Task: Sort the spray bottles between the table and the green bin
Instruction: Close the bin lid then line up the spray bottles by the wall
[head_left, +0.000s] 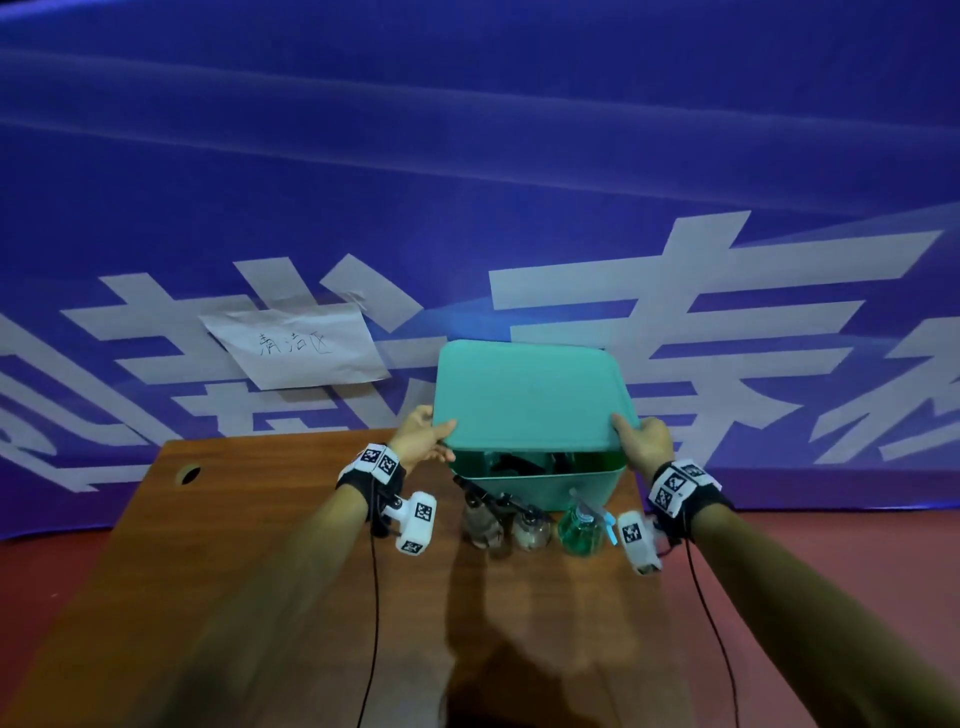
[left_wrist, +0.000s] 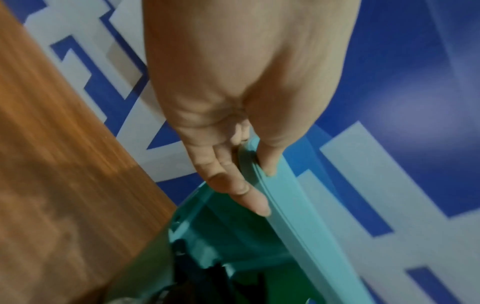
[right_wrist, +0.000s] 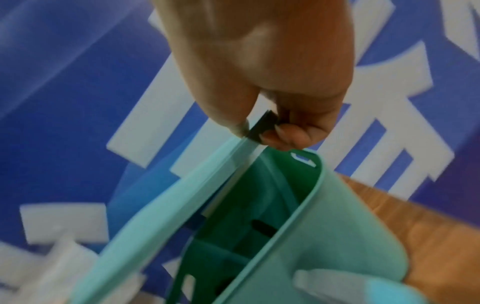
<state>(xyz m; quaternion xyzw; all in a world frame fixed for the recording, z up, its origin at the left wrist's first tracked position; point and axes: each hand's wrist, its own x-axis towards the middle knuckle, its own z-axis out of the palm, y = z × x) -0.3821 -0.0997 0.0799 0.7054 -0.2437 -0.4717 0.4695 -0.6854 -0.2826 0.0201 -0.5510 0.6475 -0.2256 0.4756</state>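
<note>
left hand (head_left: 422, 439), right hand (head_left: 644, 441) — fingers grip lid (head_left: 530, 395); green bin (head_left: 540, 486) contents dark, unclear

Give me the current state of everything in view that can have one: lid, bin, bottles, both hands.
lid: lifted off the bin, near edge raised, held at both sides.
green bin: open, on the table, dark items inside, unclear what.
two clear bottles: upright on the table, before the bin.
green bottle: upright beside them.
left hand: grips the lid's left edge.
right hand: grips the lid's right edge.
</note>
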